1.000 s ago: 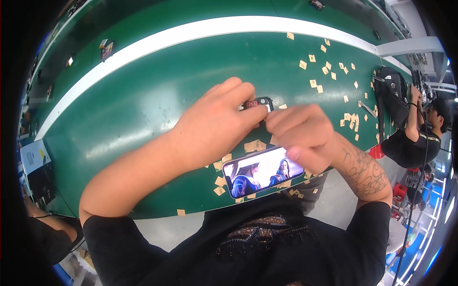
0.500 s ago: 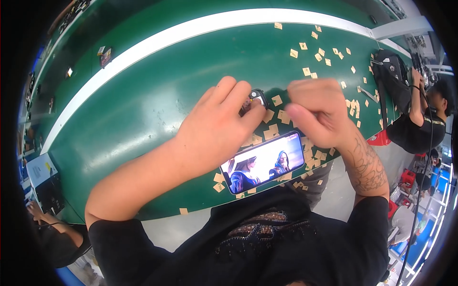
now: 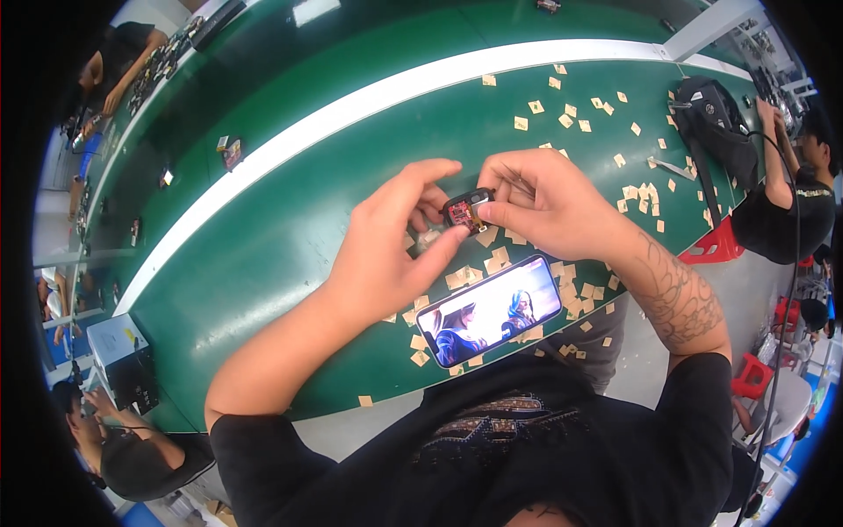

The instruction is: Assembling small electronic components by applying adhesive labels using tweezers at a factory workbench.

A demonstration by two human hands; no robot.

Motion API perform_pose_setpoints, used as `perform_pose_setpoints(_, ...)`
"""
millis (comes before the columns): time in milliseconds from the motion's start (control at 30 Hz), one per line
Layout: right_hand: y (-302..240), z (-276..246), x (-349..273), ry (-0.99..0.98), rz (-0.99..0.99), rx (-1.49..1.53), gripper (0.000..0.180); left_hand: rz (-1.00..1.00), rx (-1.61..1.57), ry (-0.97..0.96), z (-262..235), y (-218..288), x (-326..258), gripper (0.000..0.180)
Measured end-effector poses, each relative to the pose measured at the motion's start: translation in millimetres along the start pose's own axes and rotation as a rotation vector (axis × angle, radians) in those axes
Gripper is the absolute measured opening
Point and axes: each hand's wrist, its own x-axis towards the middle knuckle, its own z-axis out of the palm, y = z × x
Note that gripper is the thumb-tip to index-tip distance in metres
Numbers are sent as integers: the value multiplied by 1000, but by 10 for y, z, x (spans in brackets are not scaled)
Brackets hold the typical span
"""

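Observation:
Between my two hands is a small black rounded electronic device (image 3: 460,211), its red circuit board and a silvery part showing. My left hand (image 3: 391,233) curls round its left side, thumb at the lower edge, other fingers partly hidden behind. On the right side, my right hand (image 3: 549,206) pinches it with the thumb laid over the board. Thin dark lines, possibly a slim tool, show among the right fingers; I cannot make out what they are. Just below the hands, a phone (image 3: 490,311) playing a video lies on scattered small beige paper squares (image 3: 457,279).
The green table (image 3: 290,228) has a white rail (image 3: 351,89) along its far side. Tweezers (image 3: 672,167) and a black bag (image 3: 716,127) lie at the right, near a red stool (image 3: 713,244). A box (image 3: 123,351) stands at the left edge. Other people sit on both sides.
My right hand has come left from beside the device and now grips it. My left hand has opened up around it, exposing the red board. The whole view has shifted slightly.

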Motion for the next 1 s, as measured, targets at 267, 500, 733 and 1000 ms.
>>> perform_pose_setpoints(267,229,58,94,53,-141,31,9,-137,-310,-23,138,-105,101,25)
perform_pose_setpoints(500,131,-448,119,419,-260,-563,32,-101,344,114,-375,-436,954,22)
perform_pose_setpoints(733,681,-592,66,567,-473,-656,8,89,739,339,-948,-1256,1560,23)
perform_pose_setpoints(1000,778,-657,2,553,-406,-659,13,-229,1050,204,-1573,-1082,660,66)
